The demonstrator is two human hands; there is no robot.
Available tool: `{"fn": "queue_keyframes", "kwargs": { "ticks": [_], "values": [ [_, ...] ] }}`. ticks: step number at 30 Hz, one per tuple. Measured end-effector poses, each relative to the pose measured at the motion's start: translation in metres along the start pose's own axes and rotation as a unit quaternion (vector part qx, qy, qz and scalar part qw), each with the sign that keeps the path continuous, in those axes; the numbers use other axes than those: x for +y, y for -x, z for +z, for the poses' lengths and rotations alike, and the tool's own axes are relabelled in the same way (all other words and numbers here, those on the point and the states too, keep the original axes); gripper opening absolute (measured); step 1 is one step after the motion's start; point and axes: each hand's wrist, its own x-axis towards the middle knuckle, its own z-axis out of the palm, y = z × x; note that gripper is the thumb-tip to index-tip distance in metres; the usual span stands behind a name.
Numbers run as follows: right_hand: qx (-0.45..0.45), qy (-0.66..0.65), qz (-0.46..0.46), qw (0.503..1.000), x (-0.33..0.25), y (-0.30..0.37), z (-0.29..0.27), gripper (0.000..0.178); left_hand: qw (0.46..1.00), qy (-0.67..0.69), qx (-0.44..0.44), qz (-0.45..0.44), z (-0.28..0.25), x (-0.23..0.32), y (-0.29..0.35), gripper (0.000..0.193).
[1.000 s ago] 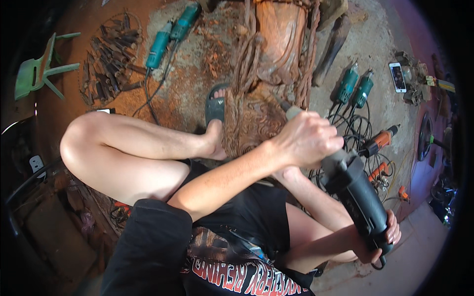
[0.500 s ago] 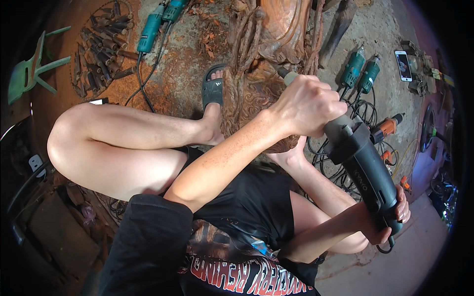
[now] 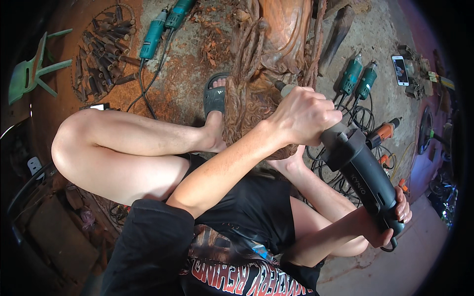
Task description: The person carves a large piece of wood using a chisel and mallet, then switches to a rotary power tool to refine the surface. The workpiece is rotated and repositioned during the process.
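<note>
My left hand (image 3: pixel 307 116) wraps round the grey neck of a black power carver (image 3: pixel 371 182), close to its front end. At the rear of the tool's body, my right hand (image 3: pixel 383 236) grips from below, fingers curled over the far side and thumb on the near side. The carver slants from lower right to upper left. Its narrow tip (image 3: pixel 280 85) is at the brown wood carving (image 3: pixel 244 111), whose surface has swirling cut grooves; I cannot tell whether the bit touches. The carving lies between my legs, partly hidden by my left hand and forearm.
Two teal grinders (image 3: pixel 154 37) lie at the upper left, two more (image 3: pixel 351 74) at the upper right with tangled cords. An orange tool (image 3: pixel 383 132) and a phone (image 3: pixel 400 70) are on the right. Several chisel-like bits (image 3: pixel 106 59) lie by a green chair (image 3: pixel 32 74).
The carver's front end and my left hand have shifted slightly nearer to me. My right hand keeps its hold at the rear. The whole view has shifted a little.
</note>
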Motion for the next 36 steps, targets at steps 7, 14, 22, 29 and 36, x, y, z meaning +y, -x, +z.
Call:
{"fn": "queue_keyframes", "kwargs": {
  "ticks": [7, 14, 22, 29, 36],
  "values": [
    [-0.038, 0.007, -0.011, 0.999, -0.002, 0.0, 0.002, 0.039, 0.999, 0.006, 0.028, 0.02, 0.002, -0.006, -0.005, 0.023],
    [-0.009, 0.09, -0.01, 0.996, 0.02, 0.002, 0.022, 0.043, 1.0, -0.013, 0.026, 0.005, -0.011, -0.016, 0.002, 0.022],
    [-0.009, 0.12, -0.022, 0.993, 0.019, 0.001, 0.038, 0.049, 0.999, 0.011, 0.042, -0.004, -0.014, -0.015, 0.006, 0.019],
    [-0.036, 0.105, -0.029, 0.993, 0.024, 0.005, 0.041, 0.047, 0.999, 0.007, 0.052, -0.002, -0.023, -0.021, 0.008, 0.018],
    [-0.03, 0.14, -0.02, 0.989, 0.023, 0.0, 0.056, 0.047, 0.996, 0.036, 0.086, 0.005, -0.02, -0.022, 0.007, 0.019]
  ]
}}
